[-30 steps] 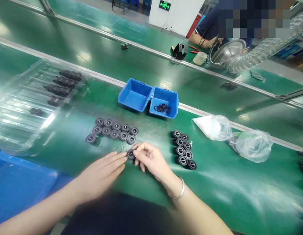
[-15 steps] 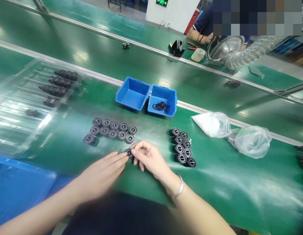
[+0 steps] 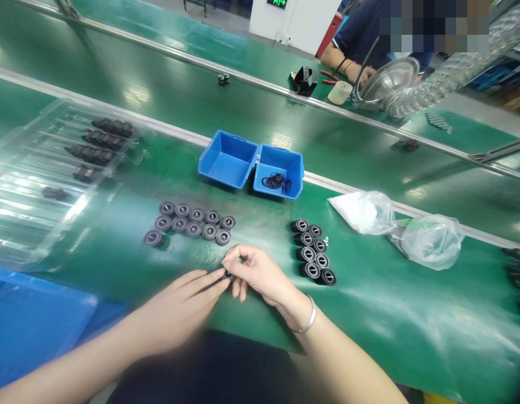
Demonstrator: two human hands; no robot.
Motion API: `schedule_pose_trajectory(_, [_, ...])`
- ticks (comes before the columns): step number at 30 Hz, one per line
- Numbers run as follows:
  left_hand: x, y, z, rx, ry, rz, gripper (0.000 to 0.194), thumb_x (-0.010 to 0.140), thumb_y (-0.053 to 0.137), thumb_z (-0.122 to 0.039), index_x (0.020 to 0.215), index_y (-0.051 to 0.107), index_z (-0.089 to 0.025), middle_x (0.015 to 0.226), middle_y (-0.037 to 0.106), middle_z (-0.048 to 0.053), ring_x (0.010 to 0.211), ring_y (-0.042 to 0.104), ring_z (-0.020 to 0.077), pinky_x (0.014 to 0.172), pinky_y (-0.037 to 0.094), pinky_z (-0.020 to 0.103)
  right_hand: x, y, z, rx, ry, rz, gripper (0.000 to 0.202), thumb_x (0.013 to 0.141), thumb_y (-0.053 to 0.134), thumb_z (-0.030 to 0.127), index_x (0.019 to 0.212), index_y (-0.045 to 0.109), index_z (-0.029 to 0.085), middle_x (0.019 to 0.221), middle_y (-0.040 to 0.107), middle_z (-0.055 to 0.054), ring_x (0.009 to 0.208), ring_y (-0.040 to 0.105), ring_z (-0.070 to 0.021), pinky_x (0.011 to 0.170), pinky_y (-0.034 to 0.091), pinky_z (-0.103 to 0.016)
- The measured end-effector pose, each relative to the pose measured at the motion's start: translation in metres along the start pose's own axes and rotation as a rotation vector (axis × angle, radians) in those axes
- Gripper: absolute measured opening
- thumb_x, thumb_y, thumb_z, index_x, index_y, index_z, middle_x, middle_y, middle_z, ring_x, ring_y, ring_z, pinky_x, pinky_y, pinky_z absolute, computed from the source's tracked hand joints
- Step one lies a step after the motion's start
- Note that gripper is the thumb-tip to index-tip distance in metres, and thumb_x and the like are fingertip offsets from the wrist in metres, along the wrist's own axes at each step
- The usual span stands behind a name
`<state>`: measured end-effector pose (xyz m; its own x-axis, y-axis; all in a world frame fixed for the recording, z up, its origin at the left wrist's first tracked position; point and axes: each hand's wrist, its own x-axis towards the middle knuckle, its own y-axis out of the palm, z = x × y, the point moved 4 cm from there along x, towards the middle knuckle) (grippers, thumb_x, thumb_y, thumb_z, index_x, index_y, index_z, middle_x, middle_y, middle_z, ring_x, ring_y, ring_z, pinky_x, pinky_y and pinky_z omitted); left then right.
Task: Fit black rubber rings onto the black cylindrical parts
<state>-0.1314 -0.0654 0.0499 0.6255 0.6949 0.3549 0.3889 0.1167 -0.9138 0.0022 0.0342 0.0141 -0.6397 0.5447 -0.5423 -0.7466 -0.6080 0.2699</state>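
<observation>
Between my two hands is a small round black part (image 3: 228, 274), mostly covered by fingers. My left hand (image 3: 186, 300) rests its fingertips against the part's left side. From the right, my right hand (image 3: 255, 272) pinches at the part with thumb and index finger, its other fingers curled below. Just beyond them on the green table stand several black round parts in rows (image 3: 193, 229). Another group of black cylindrical parts (image 3: 309, 254), each with a slot-like mark on top, stands to the right of my right hand.
Two blue bins (image 3: 228, 163) stand behind, the right one holding black rings (image 3: 276, 181). Plastic bags (image 3: 364, 212) lie at right. A clear tray (image 3: 36, 185) with black parts is at left, a blue crate (image 3: 36, 325) nearer. Across the table, a person's arm (image 3: 339, 60) shows.
Both hands have shifted slightly nearer to me and to the right, with the black part between them. Across the table, the other person's hand has moved lower.
</observation>
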Motion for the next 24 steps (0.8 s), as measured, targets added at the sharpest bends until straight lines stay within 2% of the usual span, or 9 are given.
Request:
schedule_pose_trajectory(5, [0.001,-0.001,-0.001,0.053,-0.036,-0.027,0.032,0.093,0.038,-0.008,0.109,0.066,-0.013,0.121,0.069,0.008,0.120,0.057,0.0197,0.104,0.035,0.031,-0.002,-0.003,-0.003,0.099,-0.032,-0.026,0.036,0.075,0.074,0.044,0.090,0.065,0.013,0.053,0.062,0.002,0.042,0.058,-0.0098,0.039,0.048,-0.017])
schedule_pose_trajectory(10, [0.000,0.004,-0.004,0.078,-0.046,0.009,0.036,0.095,0.035,-0.007,0.111,0.066,-0.011,0.123,0.069,0.008,0.123,0.054,0.0207,0.097,0.038,0.032,-0.015,0.000,-0.006,0.227,-0.086,-0.033,0.036,0.080,0.071,0.036,0.105,0.070,0.010,0.062,0.065,0.000,0.052,0.056,-0.0069,0.056,0.048,-0.019])
schedule_pose_trajectory(17, [-0.002,0.011,-0.004,0.067,-0.024,0.043,0.033,0.094,0.038,-0.008,0.109,0.067,-0.011,0.124,0.067,0.010,0.134,0.043,0.0296,0.103,0.033,0.042,-0.022,0.002,-0.010,0.307,-0.097,-0.016,0.034,0.081,0.069,0.026,0.113,0.070,0.012,0.070,0.065,-0.001,0.062,0.056,-0.0078,0.065,0.045,-0.022])
schedule_pose_trajectory(21, [-0.002,0.013,-0.004,0.072,-0.059,0.025,0.034,0.096,0.036,-0.010,0.113,0.066,-0.011,0.129,0.065,0.010,0.130,0.047,0.0261,0.099,0.035,0.037,-0.021,0.002,-0.008,0.301,-0.060,0.033,0.037,0.083,0.066,0.024,0.119,0.067,0.015,0.070,0.064,0.000,0.057,0.056,-0.0076,0.058,0.047,-0.021])
schedule_pose_trajectory(24, [-0.001,0.013,-0.004,0.058,-0.060,0.034,0.036,0.097,0.034,-0.009,0.116,0.065,-0.011,0.135,0.061,0.009,0.130,0.047,0.0246,0.098,0.035,0.035,-0.017,0.003,-0.005,0.262,-0.010,0.070,0.035,0.087,0.064,0.030,0.118,0.064,0.014,0.068,0.065,-0.001,0.054,0.059,-0.0092,0.048,0.046,-0.019])
